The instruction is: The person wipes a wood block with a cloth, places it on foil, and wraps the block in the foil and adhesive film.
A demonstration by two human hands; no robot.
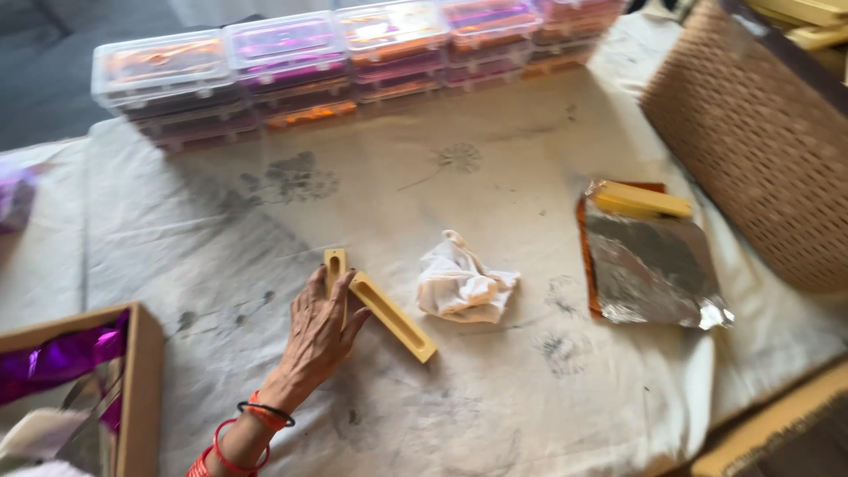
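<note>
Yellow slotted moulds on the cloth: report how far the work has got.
Looks done: stacked clear plastic boxes of shiny purple and orange wrapped pieces line the table's far edge. In hand: the left hand rests on two long yellow slotted moulds, beside a crumpled white cloth. Apparently left: another yellow mould lies on a silver foil sheet, unwrapped.

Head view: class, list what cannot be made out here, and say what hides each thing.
- Right hand: not in the head view at all.
- Left hand: it covers part of two yellow moulds; whether it grips or only rests on them is unclear.
- Clear boxes: contents blurred, only purple and orange show.
- Cardboard box: cut off by the left and bottom edges.
- Woven basket: cut off by the right edge, inside unseen.
</note>
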